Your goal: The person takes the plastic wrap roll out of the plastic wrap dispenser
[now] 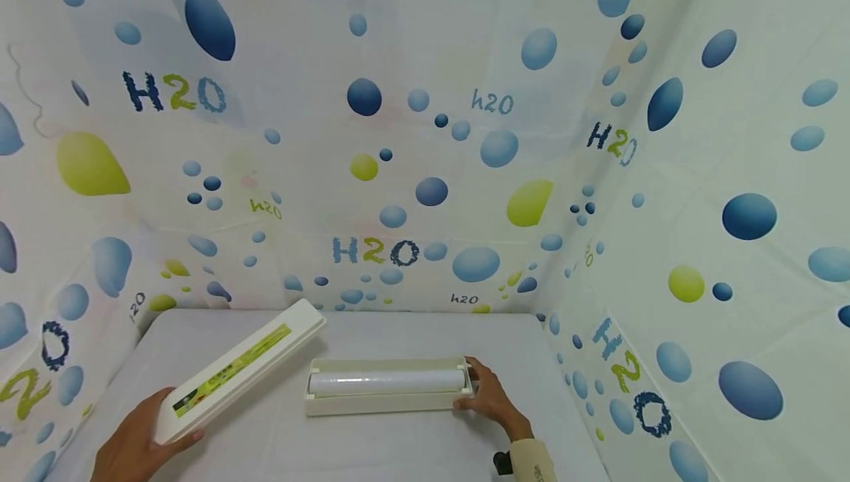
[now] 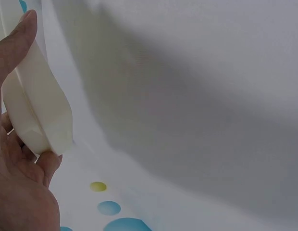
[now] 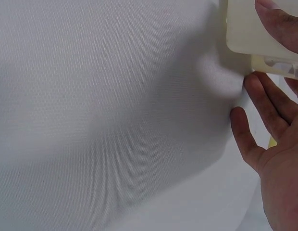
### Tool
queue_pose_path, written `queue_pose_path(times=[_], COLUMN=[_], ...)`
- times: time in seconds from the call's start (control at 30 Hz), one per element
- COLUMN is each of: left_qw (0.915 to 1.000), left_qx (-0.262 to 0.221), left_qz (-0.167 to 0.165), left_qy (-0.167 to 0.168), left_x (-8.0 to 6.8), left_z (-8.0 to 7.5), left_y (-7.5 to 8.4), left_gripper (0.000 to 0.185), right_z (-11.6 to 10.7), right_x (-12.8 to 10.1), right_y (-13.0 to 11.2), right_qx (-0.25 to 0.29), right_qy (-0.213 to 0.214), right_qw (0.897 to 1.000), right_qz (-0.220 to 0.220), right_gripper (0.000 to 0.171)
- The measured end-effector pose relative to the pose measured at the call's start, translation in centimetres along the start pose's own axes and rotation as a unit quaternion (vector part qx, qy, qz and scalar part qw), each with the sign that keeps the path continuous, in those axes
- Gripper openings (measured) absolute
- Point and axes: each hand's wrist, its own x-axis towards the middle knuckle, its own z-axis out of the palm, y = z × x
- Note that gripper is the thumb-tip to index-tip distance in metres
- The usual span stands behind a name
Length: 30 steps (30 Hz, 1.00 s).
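Note:
In the head view my left hand (image 1: 136, 438) grips the near end of a long white lid (image 1: 292, 325) with a green label (image 1: 232, 370) on top. The lid slants up and away to the right, over the table. To its right lies an open cling film dispenser box (image 1: 392, 404) holding a shiny white roll (image 1: 388, 381). My right hand (image 1: 491, 397) grips the box's right end, thumb at the front and fingers behind. The left wrist view shows the lid's end (image 2: 53, 106) between thumb and fingers. A box corner (image 3: 240, 29) appears in the right wrist view.
A white cloth covers the table (image 1: 372, 452). Behind it and along both sides hang white sheets (image 1: 299, 46) printed with blue and green drops and "H2O". The right sleeve (image 1: 533, 460) is beige, with a small black thing (image 1: 502, 463) beside it.

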Motion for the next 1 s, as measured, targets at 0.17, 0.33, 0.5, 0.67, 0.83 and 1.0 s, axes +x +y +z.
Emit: queue_pose_path(times=[0.17, 0.33, 0.5, 0.67, 0.83, 1.0], left_qw=[1.0, 0.9999, 0.9995, 0.9987, 0.9981, 0.9973], left_qx=[0.005, 0.0, -0.007, -0.011, -0.021, -0.033], left_qz=[0.004, 0.004, 0.004, -0.002, 0.002, 0.001], left_qy=[0.0, -0.011, -0.032, -0.05, -0.057, -0.066], left_x=[-0.2, -0.3, -0.1, 0.3, 0.4, 0.3], left_z=[0.1, 0.3, 0.3, 0.5, 0.7, 0.9], left_y=[-0.5, -0.9, -1.4, -2.0, -2.5, -2.8], left_gripper=[0.133, 0.132, 0.13, 0.132, 0.13, 0.13], right_z=[-0.1, -0.3, -0.5, -0.5, -0.3, -0.1], right_x=[0.2, 0.3, 0.5, 0.2, 0.1, 0.1], right_y=[-0.1, -0.3, -0.3, -0.2, 0.1, 0.6], right_qx=[0.006, 0.011, 0.011, 0.008, 0.014, 0.009], right_qy=[-0.004, -0.004, -0.006, -0.004, -0.005, -0.001], right_qw=[1.0, 1.0, 1.0, 1.0, 1.0, 1.0], right_qz=[-0.001, -0.006, -0.008, -0.011, -0.015, -0.01], right_gripper=[0.093, 0.092, 0.092, 0.093, 0.094, 0.094])
